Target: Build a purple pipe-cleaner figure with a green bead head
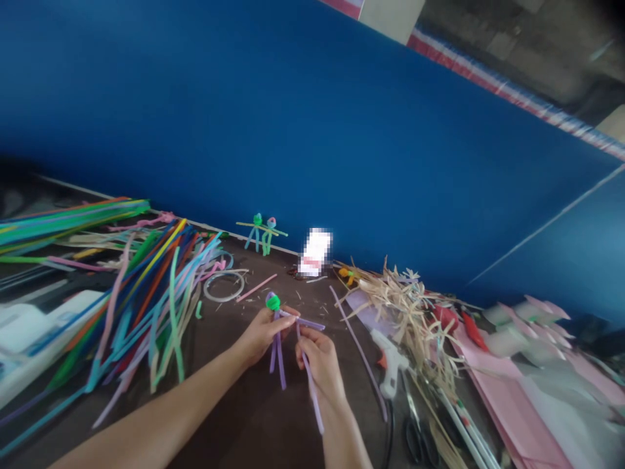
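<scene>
The doll (273, 303), 7 o'clock from centre, is pinched by the left hand (258, 336)'s fingers; at its 4 o'clock, the right hand (322, 361)'s fingers grasp a stem (311, 387). Beyond lies a glue gun (391, 374); two figures (267, 243) stand at 12.

Your left hand (261, 333) is just below the figure's green head (273, 303), thumb and forefinger pinched, with the left forearm (168, 407) stretching down and left from it. Your right hand (322, 357) sits below and right of that head, fingers curled toward the thumb, the right forearm (346, 430) slanting downward.
</scene>
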